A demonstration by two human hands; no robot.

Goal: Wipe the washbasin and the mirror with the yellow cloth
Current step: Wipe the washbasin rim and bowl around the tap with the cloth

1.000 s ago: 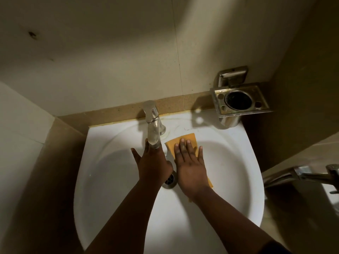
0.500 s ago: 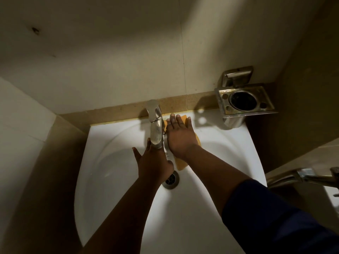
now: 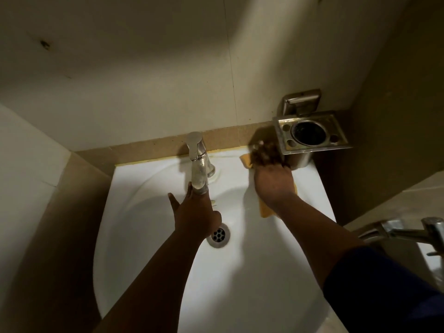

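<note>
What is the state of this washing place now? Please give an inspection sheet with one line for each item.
Surface: white washbasin, drain open at the bottom.
Job's things: yellow cloth lies on the back right rim of the basin; mirror not in view.
Clutter: metal holder on the wall at the back right corner.
Hands: right hand presses the cloth flat, its fingertips blurred; left hand rests under the spout of the tap, fingers spread.
Cables: nothing seen.
Surroundings: tiled wall; a second metal fitting at the right edge.
</note>
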